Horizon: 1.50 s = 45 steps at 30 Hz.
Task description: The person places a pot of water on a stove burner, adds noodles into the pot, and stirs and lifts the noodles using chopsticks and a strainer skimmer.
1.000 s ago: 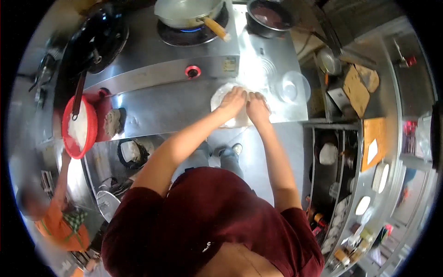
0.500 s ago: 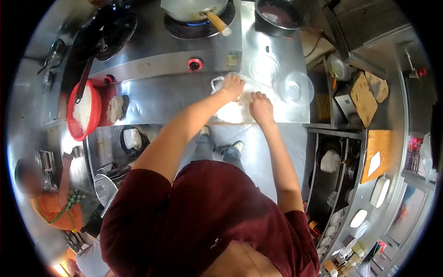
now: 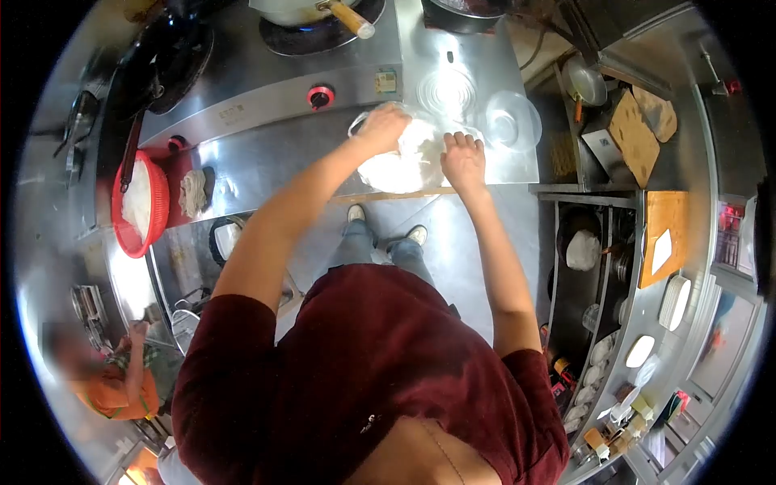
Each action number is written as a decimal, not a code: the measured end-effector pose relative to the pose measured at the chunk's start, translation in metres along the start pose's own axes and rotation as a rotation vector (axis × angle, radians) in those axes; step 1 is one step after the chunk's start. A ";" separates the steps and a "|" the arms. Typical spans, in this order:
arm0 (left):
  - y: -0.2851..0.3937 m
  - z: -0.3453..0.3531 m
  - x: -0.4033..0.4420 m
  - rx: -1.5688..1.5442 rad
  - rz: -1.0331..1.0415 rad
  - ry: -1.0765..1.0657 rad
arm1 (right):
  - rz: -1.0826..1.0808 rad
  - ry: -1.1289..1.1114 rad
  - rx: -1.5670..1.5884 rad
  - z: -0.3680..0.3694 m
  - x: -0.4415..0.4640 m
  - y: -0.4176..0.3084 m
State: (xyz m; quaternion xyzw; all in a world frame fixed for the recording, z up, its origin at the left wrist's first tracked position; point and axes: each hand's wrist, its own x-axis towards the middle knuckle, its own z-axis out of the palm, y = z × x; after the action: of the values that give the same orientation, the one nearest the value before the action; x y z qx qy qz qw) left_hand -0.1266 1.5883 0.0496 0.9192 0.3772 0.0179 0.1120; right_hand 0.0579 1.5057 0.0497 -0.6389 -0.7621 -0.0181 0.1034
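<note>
Gleams as a steel counter (image 3: 275,153). Bears, near the front edge, a pale plastic bag (image 3: 394,171) washed out by glare; right of that, a clear round container (image 3: 515,123); behind, a clear ringed disc (image 3: 447,90) and a dark pot (image 3: 461,19); leftward, a crumpled cloth (image 3: 193,192) beside a red basket (image 3: 160,217).

The top edge cuts off pan (image 3: 295,11) and pot (image 3: 462,22); glare blurs the white plastic (image 3: 402,166).

Lettering (image 3: 232,111) and a label (image 3: 385,81) on the stove (image 3: 275,99) are unreadable.
</note>
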 end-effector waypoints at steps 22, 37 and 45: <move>0.020 -0.151 -0.017 -0.765 -0.221 0.531 | 0.078 -0.058 0.563 -0.019 -0.012 -0.028; -0.079 -0.381 0.022 -0.600 0.039 0.648 | -0.005 -0.282 0.341 0.021 0.012 -0.051; -0.269 -0.278 0.099 0.095 -0.132 0.359 | 0.095 -0.391 0.215 0.027 0.030 -0.065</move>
State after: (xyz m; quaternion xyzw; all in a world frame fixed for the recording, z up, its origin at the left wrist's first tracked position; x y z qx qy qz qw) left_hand -0.2736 1.8967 0.2567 0.8786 0.4512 0.1565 0.0003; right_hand -0.0147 1.5276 0.0356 -0.6509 -0.7341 0.1923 0.0216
